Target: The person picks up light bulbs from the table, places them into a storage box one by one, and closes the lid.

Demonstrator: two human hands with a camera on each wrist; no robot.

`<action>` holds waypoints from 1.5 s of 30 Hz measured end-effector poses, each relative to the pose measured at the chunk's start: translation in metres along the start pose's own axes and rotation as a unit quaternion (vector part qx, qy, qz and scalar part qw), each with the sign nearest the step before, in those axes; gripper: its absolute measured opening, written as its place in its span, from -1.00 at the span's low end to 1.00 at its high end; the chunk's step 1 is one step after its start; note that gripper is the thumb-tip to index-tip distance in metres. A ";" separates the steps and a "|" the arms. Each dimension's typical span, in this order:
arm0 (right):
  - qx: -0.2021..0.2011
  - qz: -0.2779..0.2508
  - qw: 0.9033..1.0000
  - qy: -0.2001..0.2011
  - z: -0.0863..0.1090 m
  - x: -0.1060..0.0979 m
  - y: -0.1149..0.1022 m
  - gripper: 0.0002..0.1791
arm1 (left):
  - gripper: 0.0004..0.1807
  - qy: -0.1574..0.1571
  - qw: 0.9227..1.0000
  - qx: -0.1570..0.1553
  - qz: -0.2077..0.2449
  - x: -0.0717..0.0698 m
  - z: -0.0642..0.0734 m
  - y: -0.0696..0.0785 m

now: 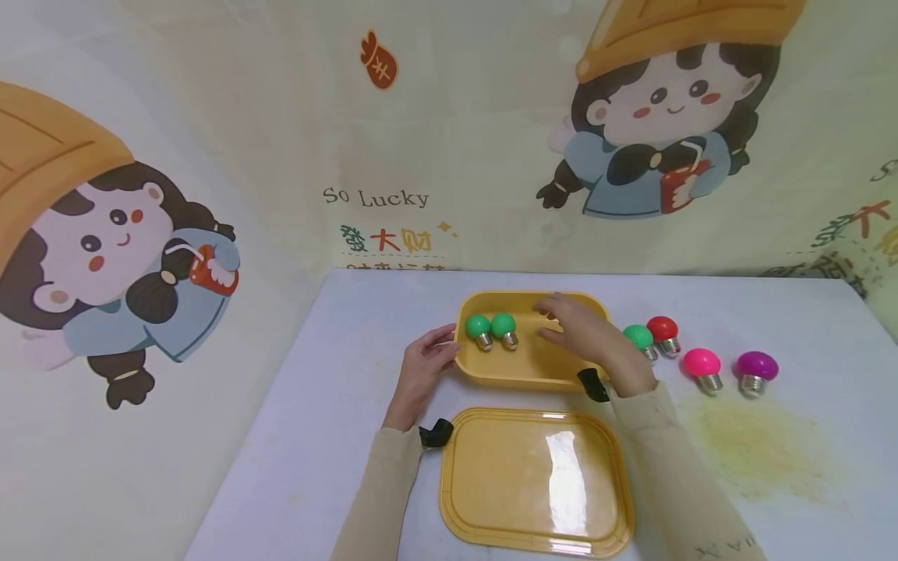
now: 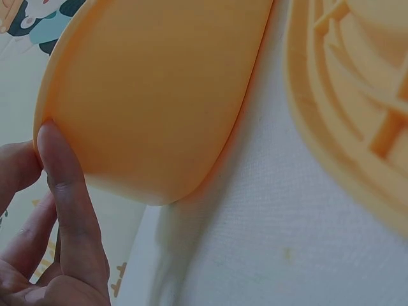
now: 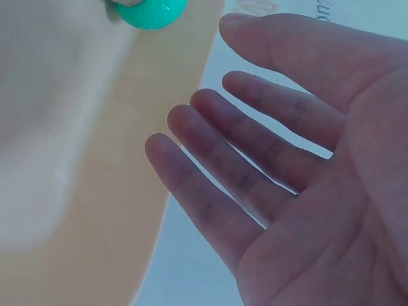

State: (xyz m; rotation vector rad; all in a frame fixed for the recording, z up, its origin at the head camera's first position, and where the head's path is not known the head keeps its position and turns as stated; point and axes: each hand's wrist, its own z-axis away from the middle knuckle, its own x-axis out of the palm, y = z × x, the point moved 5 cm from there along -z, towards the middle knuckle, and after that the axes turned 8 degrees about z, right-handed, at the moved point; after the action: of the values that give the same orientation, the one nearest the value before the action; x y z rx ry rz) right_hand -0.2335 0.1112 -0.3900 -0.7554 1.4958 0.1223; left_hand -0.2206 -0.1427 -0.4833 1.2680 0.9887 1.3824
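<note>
A yellow plastic box (image 1: 522,382) stands on the table with two green light bulbs, a left one (image 1: 479,327) and a right one (image 1: 503,326), lying side by side in its left half. At its left end my left hand (image 1: 423,370) pinches the rim, thumb against the outer wall (image 2: 159,108) in the left wrist view. My right hand (image 1: 582,331) is over the box's right half. Its fingers (image 3: 210,197) are spread and nearly straight in the right wrist view, the palm bare.
Right of the box lie a green bulb (image 1: 638,337), a red bulb (image 1: 662,330), a pink bulb (image 1: 702,364) and a purple bulb (image 1: 756,368). A yellow lid (image 1: 505,475) lies flat in front of the box. A printed cloth (image 1: 477,117) hangs behind the table.
</note>
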 end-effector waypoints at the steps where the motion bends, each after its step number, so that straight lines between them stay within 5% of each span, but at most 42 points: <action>1: 0.000 0.000 1.000 0.004 0.001 -0.001 0.000 -0.62 | -0.60 0.001 1.000 0.000 0.000 0.000 0.000 0.000; 9: -0.002 0.010 0.999 0.033 0.013 -0.008 0.005 -0.58 | -0.57 -0.007 1.000 0.005 0.005 0.000 0.000 -0.003; 29: 0.073 0.032 0.997 0.006 0.044 -0.024 0.026 -0.51 | -0.58 0.002 1.000 0.005 0.005 -0.001 0.002 -0.003; 45: 0.038 0.061 0.995 0.067 0.064 -0.030 0.044 -0.59 | -0.57 -0.006 1.000 0.000 -0.002 -0.002 -0.001 -0.003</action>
State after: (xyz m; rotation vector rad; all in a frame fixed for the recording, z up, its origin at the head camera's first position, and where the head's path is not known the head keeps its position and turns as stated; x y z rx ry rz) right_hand -0.2056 0.1894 -0.3853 -0.6214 1.6663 0.1082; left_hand -0.2213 -0.1438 -0.4863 1.2732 0.9830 1.3708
